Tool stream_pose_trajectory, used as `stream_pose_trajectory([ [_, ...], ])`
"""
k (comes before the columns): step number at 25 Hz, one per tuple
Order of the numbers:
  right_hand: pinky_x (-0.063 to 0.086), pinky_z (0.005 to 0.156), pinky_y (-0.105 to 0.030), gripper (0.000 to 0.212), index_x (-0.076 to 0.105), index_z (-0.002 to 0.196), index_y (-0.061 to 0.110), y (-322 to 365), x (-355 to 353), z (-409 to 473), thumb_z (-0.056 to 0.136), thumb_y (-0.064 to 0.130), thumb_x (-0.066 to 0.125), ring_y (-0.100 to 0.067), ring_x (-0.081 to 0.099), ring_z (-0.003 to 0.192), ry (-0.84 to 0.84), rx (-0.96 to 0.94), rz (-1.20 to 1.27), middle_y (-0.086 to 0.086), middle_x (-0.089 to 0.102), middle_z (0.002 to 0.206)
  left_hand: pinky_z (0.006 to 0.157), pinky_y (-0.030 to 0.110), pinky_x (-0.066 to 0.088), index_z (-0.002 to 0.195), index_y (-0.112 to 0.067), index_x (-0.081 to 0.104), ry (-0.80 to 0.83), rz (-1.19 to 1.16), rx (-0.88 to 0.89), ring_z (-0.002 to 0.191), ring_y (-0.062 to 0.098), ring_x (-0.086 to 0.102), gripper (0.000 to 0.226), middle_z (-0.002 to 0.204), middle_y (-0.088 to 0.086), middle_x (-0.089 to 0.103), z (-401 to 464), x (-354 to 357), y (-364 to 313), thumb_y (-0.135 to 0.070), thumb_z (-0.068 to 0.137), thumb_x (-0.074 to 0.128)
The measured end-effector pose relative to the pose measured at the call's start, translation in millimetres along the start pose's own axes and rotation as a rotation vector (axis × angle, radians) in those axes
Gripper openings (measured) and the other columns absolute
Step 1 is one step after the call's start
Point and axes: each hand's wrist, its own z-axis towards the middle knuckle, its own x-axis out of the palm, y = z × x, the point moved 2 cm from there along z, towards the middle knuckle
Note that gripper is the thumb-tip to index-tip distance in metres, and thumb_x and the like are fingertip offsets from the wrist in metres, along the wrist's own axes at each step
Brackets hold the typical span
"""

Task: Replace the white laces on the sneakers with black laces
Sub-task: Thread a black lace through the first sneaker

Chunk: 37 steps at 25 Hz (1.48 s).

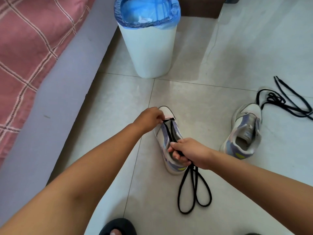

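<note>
A white and lilac sneaker point(163, 131) lies on the floor in front of me, toe pointing away. A black lace point(194, 190) runs across its lowest eyelets near the toe and back along the tongue. My left hand point(149, 118) pinches the lace at the toe-end eyelet. My right hand point(189, 152) grips both lace strands over the shoe's opening, and their ends hang in two loops on the tile behind the heel. The second sneaker point(243, 131) stands unlaced to the right. Another black lace point(284, 100) lies tangled on the floor beyond it.
A white bin point(150, 53) with a blue liner stands just beyond the sneaker. A grey bed edge point(64, 78) with a pink checked cover runs along the left. My foot in a dark slipper point(118, 227) shows at the bottom. Pale floor tiles surround the shoes.
</note>
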Motion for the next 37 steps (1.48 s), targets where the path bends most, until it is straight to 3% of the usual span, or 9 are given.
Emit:
stream_pose_trajectory([
  [5,0.02,0.034,-0.016,0.028,0.053,0.084,0.006,-8.7,-7.3,-5.8,0.103,0.02,0.036,-0.006,0.026,0.035,0.031,0.048,0.136,-0.002,0.043,0.054,0.083,0.031,0.043,0.102,-0.006,0.064,0.141,0.251,0.144,0.097,0.024,0.055,0.016,0.108,0.008,0.056,1.2,0.9,-6.4,-0.013,0.09,0.056],
  [9,0.021,0.033,-0.016,0.028,0.053,0.084,0.006,-15.7,-7.9,-6.5,0.102,0.021,0.037,-0.006,0.026,0.034,0.021,0.03,0.14,-0.003,0.043,0.054,0.06,0.043,0.045,0.085,0.005,0.054,-0.111,0.215,0.251,0.071,0.038,0.055,0.011,0.086,0.021,0.055,-11.2,16.5,-6.6,-0.005,0.084,0.05],
  [12,0.02,0.032,-0.015,0.028,0.053,0.084,0.007,-18.8,-6.0,-6.3,0.102,0.021,0.037,-0.005,0.026,0.033,-0.017,0.007,0.118,-0.002,0.044,0.054,0.064,0.041,0.04,0.093,0.007,0.052,-0.347,0.041,-0.029,0.08,0.038,0.055,0.011,0.09,0.025,0.056,-18.9,38.2,-13.0,0.0,0.085,0.049],
  [16,0.019,0.031,-0.015,0.028,0.054,0.083,0.007,-19.4,-4.6,-5.9,0.102,0.021,0.038,-0.005,0.026,0.032,-0.055,0.026,0.12,-0.003,0.043,0.055,0.065,0.034,0.034,0.102,0.002,0.049,-0.487,-0.106,-0.32,0.089,0.031,0.05,0.017,0.099,0.018,0.053,-29.1,57.5,-26.8,-0.014,0.097,0.042],
  [20,0.019,0.031,-0.014,0.028,0.055,0.084,0.007,-21.1,-3.4,-4.8,0.102,0.021,0.039,-0.006,0.027,0.032,-0.043,0.036,0.143,-0.003,0.043,0.055,0.078,0.034,0.044,0.101,0.0,0.061,-0.451,-0.369,-0.179,0.091,0.029,0.058,0.014,0.098,0.015,0.061,-36.7,55.9,-5.0,-0.009,0.093,0.053],
  [23,0.018,0.031,-0.014,0.028,0.054,0.083,0.006,-19.8,-4.6,-5.0,0.102,0.021,0.038,-0.005,0.026,0.032,-0.017,0.045,0.155,-0.004,0.043,0.056,0.083,0.033,0.048,0.104,-0.001,0.067,-0.33,-0.367,-0.098,0.089,0.027,0.062,0.017,0.096,0.014,0.065,-34.0,43.7,8.9,-0.002,0.089,0.058],
  [32,0.018,0.031,-0.015,0.028,0.053,0.084,0.007,-15.8,-4.8,-2.9,0.102,0.021,0.037,-0.005,0.025,0.033,0.026,0.102,0.116,-0.003,0.042,0.056,0.065,0.035,0.045,0.091,0.001,0.061,-0.217,0.053,0.241,0.076,0.03,0.056,0.01,0.086,0.012,0.062,-16.0,30.8,9.2,-0.009,0.089,0.058],
  [34,0.018,0.031,-0.015,0.028,0.053,0.084,0.007,-16.6,-4.5,-2.2,0.102,0.021,0.037,-0.005,0.025,0.032,0.034,0.105,0.126,-0.003,0.043,0.055,0.061,0.031,0.04,0.087,-0.002,0.058,-0.278,-0.019,0.147,0.072,0.026,0.052,0.009,0.083,0.01,0.059,-16.0,36.4,3.6,-0.01,0.089,0.057],
  [37,0.018,0.03,-0.014,0.028,0.052,0.084,0.007,-16.4,-4.4,-3.2,0.102,0.022,0.036,-0.005,0.025,0.032,0.044,0.111,0.132,-0.003,0.043,0.054,0.062,0.032,0.036,0.08,-0.009,0.049,-0.403,-0.348,-0.273,0.07,0.019,0.045,0.01,0.079,0.005,0.053,-17.6,51.1,-12.3,-0.014,0.088,0.053],
])
